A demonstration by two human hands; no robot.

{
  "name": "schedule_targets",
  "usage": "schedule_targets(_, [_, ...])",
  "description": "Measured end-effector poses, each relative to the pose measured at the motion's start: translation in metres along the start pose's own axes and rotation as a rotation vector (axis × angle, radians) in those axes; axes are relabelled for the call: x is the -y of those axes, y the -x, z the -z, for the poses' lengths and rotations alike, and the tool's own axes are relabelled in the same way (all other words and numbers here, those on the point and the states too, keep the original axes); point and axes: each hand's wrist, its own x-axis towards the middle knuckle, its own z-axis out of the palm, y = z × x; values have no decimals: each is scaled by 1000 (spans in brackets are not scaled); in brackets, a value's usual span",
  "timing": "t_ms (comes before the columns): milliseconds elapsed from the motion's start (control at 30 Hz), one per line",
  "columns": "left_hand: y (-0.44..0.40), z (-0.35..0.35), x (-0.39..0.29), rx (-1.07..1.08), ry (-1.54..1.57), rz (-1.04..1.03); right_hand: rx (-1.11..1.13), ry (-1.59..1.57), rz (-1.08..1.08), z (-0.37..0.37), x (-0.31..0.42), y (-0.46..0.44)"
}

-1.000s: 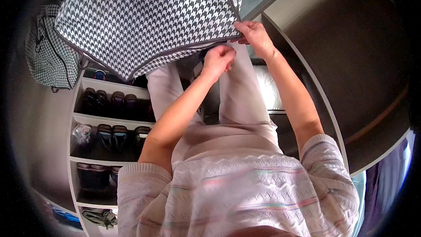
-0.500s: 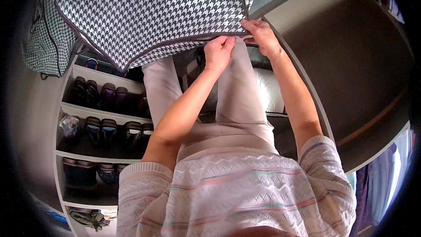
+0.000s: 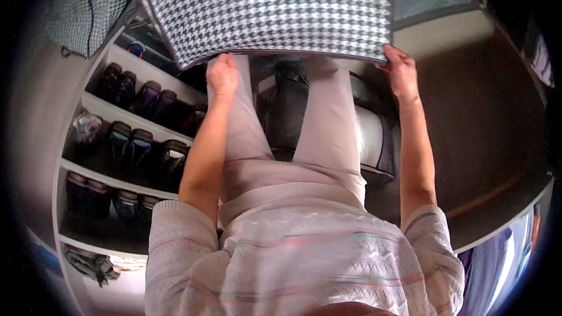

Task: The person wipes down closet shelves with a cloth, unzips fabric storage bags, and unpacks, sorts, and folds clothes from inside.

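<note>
A large storage bag (image 3: 275, 11) in black-and-white houndstooth cloth with dark piping spans the top of the view, above my legs. My left hand (image 3: 222, 75) is closed on its near lower edge, left of the middle. At the right near corner, my right hand (image 3: 401, 73) pinches the piping between thumb and fingers. Between the two hands the edge runs nearly straight. The bag's far side is cut off by the frame.
On the left, a shelf unit (image 3: 132, 178) holds several pairs of dark shoes (image 3: 120, 85). A second houndstooth bag (image 3: 88, 14) stands at the upper left. Behind my legs lies a black bag with a pale panel (image 3: 369, 137). Hanging clothes (image 3: 489, 269) show at the lower right.
My left hand has moved left along the bag's edge, and my right hand has moved right with the corner. The edge between them is straighter, and the view has shifted.
</note>
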Motion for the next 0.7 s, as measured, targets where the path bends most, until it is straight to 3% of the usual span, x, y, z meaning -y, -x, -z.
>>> schedule_targets(233, [-29,61,101,13,-177,175,83,-266,-41,-4,19,12])
schedule_targets(333, [-27,77,115,-14,-123,117,123,-384,-87,-11,33,19])
schedule_targets(433, [-28,81,116,34,36,-4,308,-596,-47,-2,33,9])
schedule_targets(467, [-29,84,118,36,116,-53,168,-588,-9,-6,32,8])
schedule_targets(567, [-17,84,99,22,186,-229,359,-562,87,-46,34,34])
schedule_targets(700, [-8,83,86,26,243,-248,445,-75,-189,-133,-31,43])
